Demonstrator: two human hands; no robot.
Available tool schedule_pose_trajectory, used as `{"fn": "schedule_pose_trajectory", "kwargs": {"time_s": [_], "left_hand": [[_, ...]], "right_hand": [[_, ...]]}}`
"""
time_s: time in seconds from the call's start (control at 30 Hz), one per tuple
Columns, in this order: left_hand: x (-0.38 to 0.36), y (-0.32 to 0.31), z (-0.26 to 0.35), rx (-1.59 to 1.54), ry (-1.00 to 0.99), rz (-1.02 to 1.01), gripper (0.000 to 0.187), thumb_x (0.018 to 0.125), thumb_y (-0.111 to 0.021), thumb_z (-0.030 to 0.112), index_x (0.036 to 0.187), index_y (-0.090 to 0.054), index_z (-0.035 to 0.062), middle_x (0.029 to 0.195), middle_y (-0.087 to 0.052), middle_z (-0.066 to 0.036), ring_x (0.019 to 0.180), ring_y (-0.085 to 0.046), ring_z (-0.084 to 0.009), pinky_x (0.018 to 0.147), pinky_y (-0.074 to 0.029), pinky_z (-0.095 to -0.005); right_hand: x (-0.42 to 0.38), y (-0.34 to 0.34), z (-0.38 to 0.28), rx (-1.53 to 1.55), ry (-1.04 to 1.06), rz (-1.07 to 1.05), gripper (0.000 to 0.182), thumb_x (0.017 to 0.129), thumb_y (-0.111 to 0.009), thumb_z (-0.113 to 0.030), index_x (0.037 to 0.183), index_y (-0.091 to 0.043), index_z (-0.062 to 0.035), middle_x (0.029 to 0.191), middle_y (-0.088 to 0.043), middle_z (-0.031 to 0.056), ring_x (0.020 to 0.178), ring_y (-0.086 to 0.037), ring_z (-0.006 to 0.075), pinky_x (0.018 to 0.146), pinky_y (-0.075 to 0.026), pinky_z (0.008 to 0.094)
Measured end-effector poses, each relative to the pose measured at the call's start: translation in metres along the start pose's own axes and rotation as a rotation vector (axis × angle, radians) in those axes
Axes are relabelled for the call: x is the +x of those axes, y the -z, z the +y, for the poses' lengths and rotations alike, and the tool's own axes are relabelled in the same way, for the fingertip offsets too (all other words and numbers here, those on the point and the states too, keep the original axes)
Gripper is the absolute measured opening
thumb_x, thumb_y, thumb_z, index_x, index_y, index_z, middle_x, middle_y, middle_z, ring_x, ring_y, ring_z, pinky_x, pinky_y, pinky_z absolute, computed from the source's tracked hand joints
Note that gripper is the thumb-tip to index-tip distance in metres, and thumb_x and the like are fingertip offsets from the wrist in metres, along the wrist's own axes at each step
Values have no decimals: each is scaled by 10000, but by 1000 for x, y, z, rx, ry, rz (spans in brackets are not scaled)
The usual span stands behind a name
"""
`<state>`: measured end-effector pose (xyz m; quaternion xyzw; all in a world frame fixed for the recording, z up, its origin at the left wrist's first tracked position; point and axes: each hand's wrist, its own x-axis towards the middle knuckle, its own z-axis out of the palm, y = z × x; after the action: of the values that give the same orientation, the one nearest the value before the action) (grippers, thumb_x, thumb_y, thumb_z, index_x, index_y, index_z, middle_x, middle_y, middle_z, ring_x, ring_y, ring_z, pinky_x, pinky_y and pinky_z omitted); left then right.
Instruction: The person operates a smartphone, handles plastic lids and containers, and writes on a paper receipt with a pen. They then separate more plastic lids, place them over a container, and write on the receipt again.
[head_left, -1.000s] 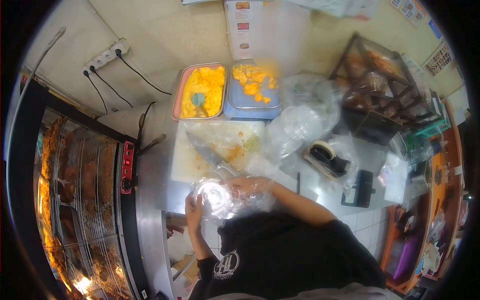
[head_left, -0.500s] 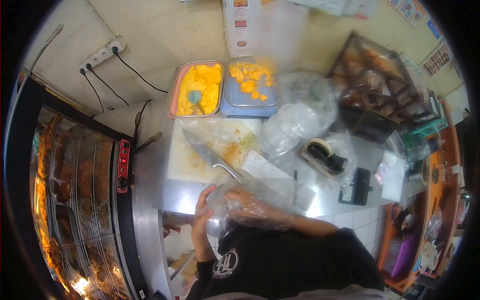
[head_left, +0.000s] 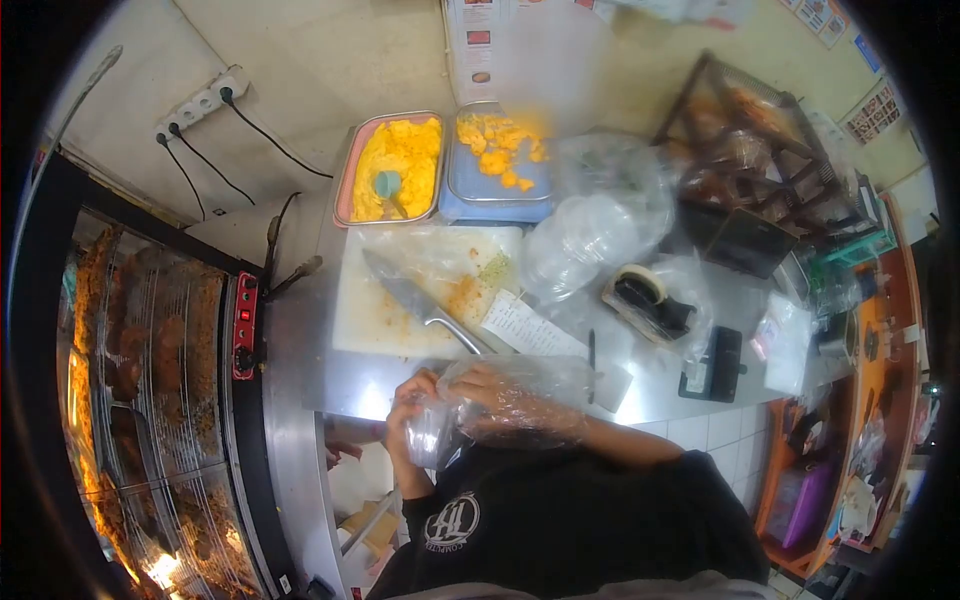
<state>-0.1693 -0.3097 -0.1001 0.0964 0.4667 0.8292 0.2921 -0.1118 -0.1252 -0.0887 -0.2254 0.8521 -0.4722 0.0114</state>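
Observation:
A clear plastic bag (head_left: 555, 385) is stretched over my right hand (head_left: 490, 395) and wrist, close to my body at the table's front edge. Inside it, the fingers of that hand are curled against the plastic. My left hand (head_left: 412, 405) grips the gathered left end of the bag, fingers closed round the shiny film. Just beyond both hands lies a large knife (head_left: 420, 303), its handle toward me and its blade on the white cutting board (head_left: 365, 335). Beside the board is a slip of paper with handwriting (head_left: 525, 325).
Behind the board stand a tray of yellow food with a green scoop (head_left: 387, 184) and a blue tray (head_left: 500, 182) with yellow pieces. Plastic lids (head_left: 590, 228), a tape dispenser (head_left: 650, 300) and a phone case (head_left: 712, 367) lie rightward. A heated cabinet (head_left: 150, 380) stands left; another person's hand (head_left: 343, 452) shows below.
My left fingers, raised and spread before, have closed in on the bag's end, nearer my right hand. The bag's left part looks more bunched. The view has shifted slightly.

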Motion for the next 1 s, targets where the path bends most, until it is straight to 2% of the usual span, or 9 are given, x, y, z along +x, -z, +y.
{"fn": "schedule_pose_trajectory", "kwargs": {"time_s": [0.27, 0.47, 0.53, 0.67, 0.73, 0.83, 0.9, 0.93, 1.0], "left_hand": [[5, 26, -5, 72, -116, 11, 297, 632, -491, 308, 684, -457, 18, 788, -450, -85, 757, -449, -193, 674, -365, -272], [13, 57, -15, 107, -262, 8, 240, 660, -490, 246, 691, -475, 8, 821, -468, -92, 780, -461, -190, 697, -371, -278], [7, 60, -21, 124, -310, 8, 221, 670, -489, 225, 693, -481, 5, 831, -474, -94, 788, -465, -189, 705, -373, -280], [-5, 88, -31, 150, -424, -9, 184, 689, -489, 183, 698, -492, -1, 853, -486, -98, 804, -472, -187, 721, -378, -284], [-8, 114, -24, 161, -474, -11, 166, 698, -488, 162, 700, -498, -4, 864, -492, -100, 812, -476, -186, 729, -380, -286], [1, 142, 0, 167, -525, -19, 149, 708, -488, 141, 703, -504, -7, 875, -498, -102, 820, -480, -185, 736, -382, -288], [1, 137, 25, 140, -80, 592, 215, 831, -475, 156, 818, -554, -44, 964, -528, -155, 943, -508, -241, 847, -393, -328], [13, 136, 19, 139, -80, 583, 215, 831, -475, 156, 818, -554, -44, 964, -528, -155, 943, -508, -241, 847, -393, -328], [46, 132, 1, 410, -268, 1071, 422, 818, -517, 472, 831, -591, 57, 755, -556, -54, 700, -533, -147, 630, -428, -271]], "right_hand": [[-4, 1, 1, 72, 16, -30, 514, 783, -599, -418, 1101, -499, -28, 1146, -474, 150, 1111, -397, 325, 984, -284, 413], [-3, -3, -5, 285, 4, 30, 454, 735, -657, -294, 1060, -494, -21, 1053, -505, 153, 1056, -457, 327, 953, -323, 429], [0, 4, -8, 339, -172, -51, 391, 750, -644, -266, 1030, -516, -25, 1045, -507, 156, 1047, -475, 320, 962, -327, 417], [5, 26, -9, 30, 33, -97, 349, 750, -642, -232, 1017, -535, -34, 988, -524, 160, 1019, -491, 323, 946, -342, 403], [-4, 52, -17, -61, 14, 237, 295, 770, -632, -193, 1012, -553, -43, 943, -548, 143, 972, -527, 288, 906, -382, 377], [-27, 101, -32, 393, -254, 619, 260, 798, -610, -125, 1036, -548, -40, 975, -584, 78, 920, -559, 180, 813, -444, 305], [-35, 124, -40, 780, -321, 933, 244, 809, -586, -83, 1041, -540, -27, 997, -592, 66, 894, -569, 133, 783, -460, 266], [-35, 138, -51, 933, -343, 1046, 238, 810, -575, -64, 1040, -535, -19, 995, -595, 68, 882, -574, 120, 779, -462, 252], [-41, 149, -53, 962, -351, 1103, 237, 817, -566, -60, 1046, -532, -12, 985, -600, 75, 868, -580, 117, 778, -465, 252]]}}
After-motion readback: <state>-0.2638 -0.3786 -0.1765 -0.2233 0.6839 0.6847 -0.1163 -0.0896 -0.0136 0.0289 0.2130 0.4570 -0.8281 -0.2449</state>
